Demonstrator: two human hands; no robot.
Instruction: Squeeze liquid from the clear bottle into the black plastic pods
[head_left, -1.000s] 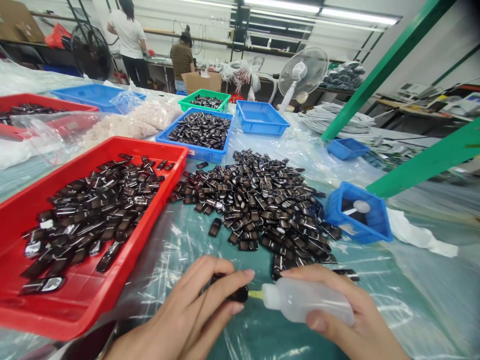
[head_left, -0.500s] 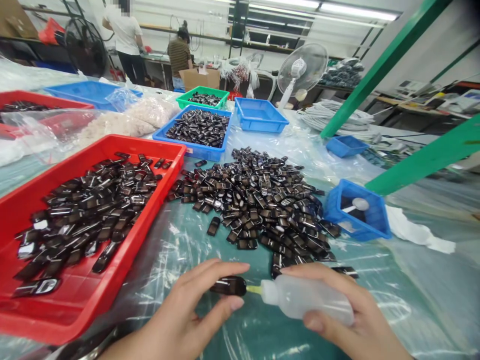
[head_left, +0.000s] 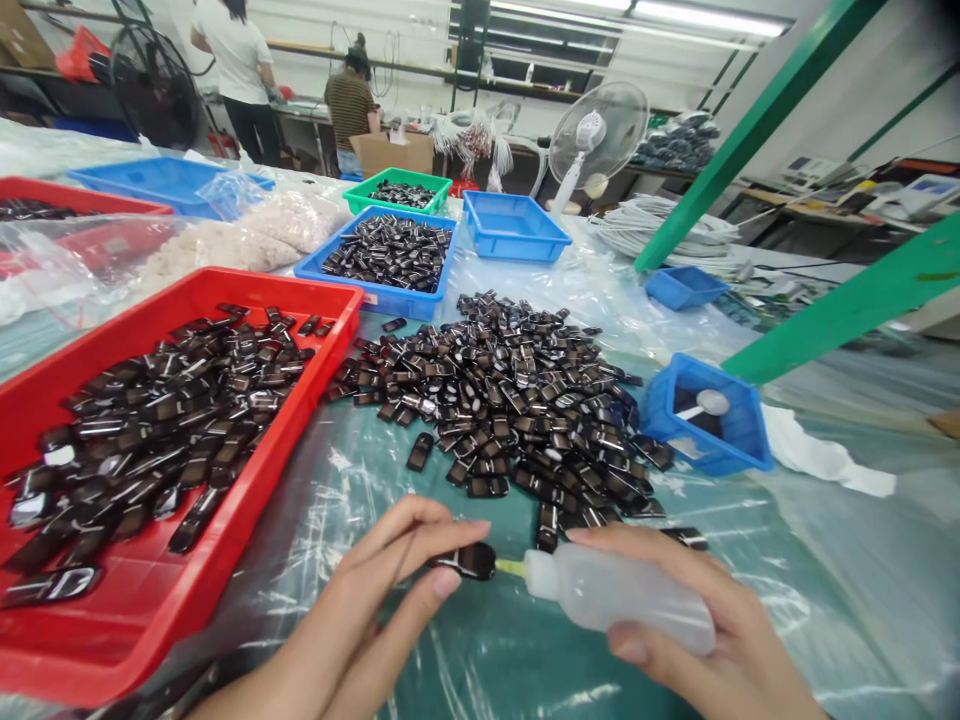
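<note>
Between the thumb and fingers of my left hand [head_left: 405, 570] is a small glossy black plastic case [head_left: 471, 562], lying roughly level. My right hand [head_left: 690, 600] is wrapped round a translucent white squeeze bottle [head_left: 630, 598], tipped on its side. The bottle's thin yellowish nozzle [head_left: 511, 568] points left and meets, or nearly meets, the right end of the case. Just beyond my hands, a heap of similar black cases [head_left: 517, 400] is spread on the green, plastic-covered table [head_left: 360, 470].
At the left stands a red tray [head_left: 247, 500] of black cases. Behind the heap are a filled blue tray [head_left: 405, 300], a green tray [head_left: 442, 200] and another blue tray [head_left: 517, 245]. A small blue bin [head_left: 712, 455] holds a white spoon [head_left: 709, 403]. Green posts [head_left: 847, 300] slant at right. Two people are at the back.
The black case has turned slightly in my left fingers, and my left thumb has drawn back a little to the left. The bottle stays lined up with its end. The whole view has shifted slightly.
</note>
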